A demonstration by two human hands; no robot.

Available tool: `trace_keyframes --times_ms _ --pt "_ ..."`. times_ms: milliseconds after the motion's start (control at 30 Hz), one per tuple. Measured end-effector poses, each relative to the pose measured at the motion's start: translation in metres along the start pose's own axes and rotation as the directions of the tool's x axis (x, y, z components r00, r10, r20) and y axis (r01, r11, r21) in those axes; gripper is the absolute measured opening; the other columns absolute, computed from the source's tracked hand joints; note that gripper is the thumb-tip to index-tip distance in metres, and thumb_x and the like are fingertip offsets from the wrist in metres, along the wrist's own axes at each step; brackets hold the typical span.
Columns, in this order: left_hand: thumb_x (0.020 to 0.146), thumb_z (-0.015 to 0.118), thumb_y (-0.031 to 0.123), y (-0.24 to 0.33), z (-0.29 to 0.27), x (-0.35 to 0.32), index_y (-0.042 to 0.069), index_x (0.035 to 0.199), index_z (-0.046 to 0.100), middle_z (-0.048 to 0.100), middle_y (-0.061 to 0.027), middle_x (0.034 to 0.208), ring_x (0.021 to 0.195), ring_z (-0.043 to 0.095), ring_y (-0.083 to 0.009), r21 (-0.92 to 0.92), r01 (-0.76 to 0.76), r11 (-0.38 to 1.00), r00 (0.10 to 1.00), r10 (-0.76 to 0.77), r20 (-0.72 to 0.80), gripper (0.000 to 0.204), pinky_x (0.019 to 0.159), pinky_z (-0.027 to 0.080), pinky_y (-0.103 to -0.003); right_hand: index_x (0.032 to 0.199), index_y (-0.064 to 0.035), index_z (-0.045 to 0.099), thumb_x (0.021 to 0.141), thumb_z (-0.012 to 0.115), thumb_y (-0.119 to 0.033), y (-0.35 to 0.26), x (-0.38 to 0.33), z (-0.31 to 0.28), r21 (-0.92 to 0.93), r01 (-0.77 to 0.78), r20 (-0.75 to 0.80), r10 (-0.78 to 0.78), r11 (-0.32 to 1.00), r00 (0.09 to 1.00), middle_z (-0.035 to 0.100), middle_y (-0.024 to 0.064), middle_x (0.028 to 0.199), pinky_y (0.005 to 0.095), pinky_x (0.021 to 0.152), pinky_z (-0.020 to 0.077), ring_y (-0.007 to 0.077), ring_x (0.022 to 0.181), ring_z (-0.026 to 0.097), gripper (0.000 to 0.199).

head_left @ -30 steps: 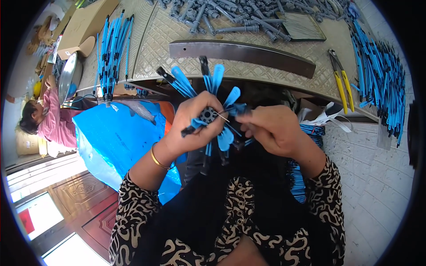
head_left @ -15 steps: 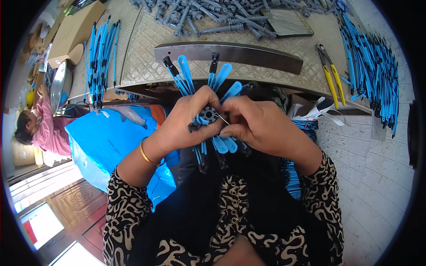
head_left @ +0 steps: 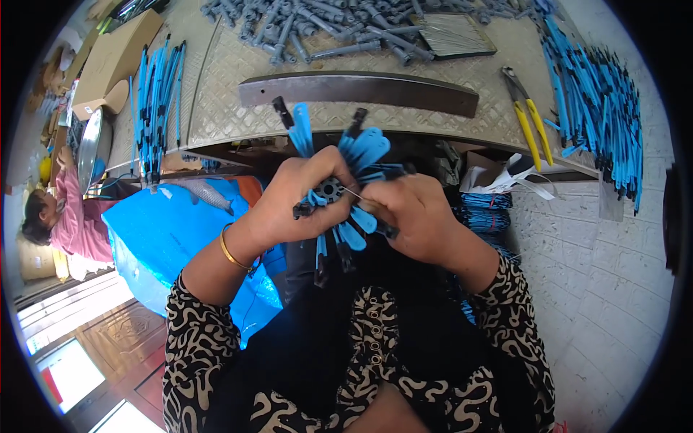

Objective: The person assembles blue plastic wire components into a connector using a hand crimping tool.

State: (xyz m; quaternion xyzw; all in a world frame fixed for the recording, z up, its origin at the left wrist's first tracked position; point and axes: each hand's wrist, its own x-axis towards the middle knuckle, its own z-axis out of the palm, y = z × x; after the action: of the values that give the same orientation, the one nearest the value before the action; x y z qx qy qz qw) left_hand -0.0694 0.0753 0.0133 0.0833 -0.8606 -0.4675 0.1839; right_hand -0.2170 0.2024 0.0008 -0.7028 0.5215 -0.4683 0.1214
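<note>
My left hand (head_left: pixel 299 191) grips a round dark hub (head_left: pixel 330 190) from which several blue and black strips fan out like spokes (head_left: pixel 364 148). My right hand (head_left: pixel 411 216) is closed on the right side of the same cluster, pinching a thin wire or pin that runs to the hub. Both hands hold it above my lap, just in front of the metal bench edge. A gold bangle (head_left: pixel 231 249) circles my left wrist.
The patterned metal bench (head_left: pixel 238 72) carries a curved steel bar (head_left: pixel 361 90), yellow-handled pliers (head_left: pixel 530 119), a heap of grey parts (head_left: pixel 325 22) and blue strips at left (head_left: pixel 155 101) and right (head_left: pixel 599 108). A blue bag (head_left: pixel 166 238) lies left. A person in pink (head_left: pixel 72 216) sits far left.
The spoked cluster and both hands have stayed close together in front of the bench. My fingers shifted on the hub and the view moved slightly.
</note>
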Motion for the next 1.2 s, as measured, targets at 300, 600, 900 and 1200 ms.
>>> trace_keyframes --times_ms 300,600,900,1200 --pt "0.076 0.065 0.006 -0.002 -0.004 -0.01 0.003 0.076 0.053 0.056 -0.0072 0.066 0.056 0.057 -0.014 -0.225 0.095 0.97 0.994 -0.082 0.068 0.012 0.052 0.043 -0.027 0.097 -0.0055 0.054 0.085 0.057 -0.025 0.036 -0.005 -0.103 -0.373 -0.518 -0.425 0.355 0.769 0.833 0.059 0.0079 0.087 0.0358 0.064 0.0451 0.0228 0.071 0.055 0.023" --pt "0.073 0.07 0.007 0.016 0.007 -0.007 0.003 0.081 0.057 0.057 -0.0049 0.068 0.063 0.056 -0.013 -0.189 0.285 0.94 0.936 -0.231 0.267 0.015 0.058 0.044 -0.026 0.085 -0.002 0.052 0.084 0.058 -0.029 0.119 -0.054 -0.162 -0.925 -0.348 -0.291 0.303 0.154 0.907 0.057 0.0121 0.079 0.0406 0.068 0.0449 0.0288 0.08 0.057 0.028" --pt "0.071 0.073 0.013 0.007 -0.003 -0.013 0.004 0.096 0.062 0.059 -0.0058 0.072 0.065 0.058 -0.0154 -0.157 0.252 0.955 0.928 -0.192 0.32 0.028 0.061 0.045 -0.027 0.089 -0.0052 0.048 0.076 0.066 -0.009 -0.027 -0.07 -0.061 0.526 -0.839 0.786 0.454 -0.138 0.419 0.053 0.0095 0.094 0.0274 0.066 0.0431 0.0133 0.076 0.052 0.023" --pt "0.071 0.074 0.017 0.005 -0.006 -0.013 0.005 0.103 0.062 0.061 -0.0064 0.074 0.066 0.058 -0.0167 -0.145 0.184 0.972 0.927 -0.123 0.355 0.036 0.062 0.046 -0.027 0.097 -0.0034 0.05 0.083 0.059 -0.019 -0.028 -0.084 -0.04 0.375 -0.701 0.819 0.138 0.606 0.558 0.052 0.0043 0.092 0.0285 0.075 0.0429 0.0151 0.087 0.052 0.023"
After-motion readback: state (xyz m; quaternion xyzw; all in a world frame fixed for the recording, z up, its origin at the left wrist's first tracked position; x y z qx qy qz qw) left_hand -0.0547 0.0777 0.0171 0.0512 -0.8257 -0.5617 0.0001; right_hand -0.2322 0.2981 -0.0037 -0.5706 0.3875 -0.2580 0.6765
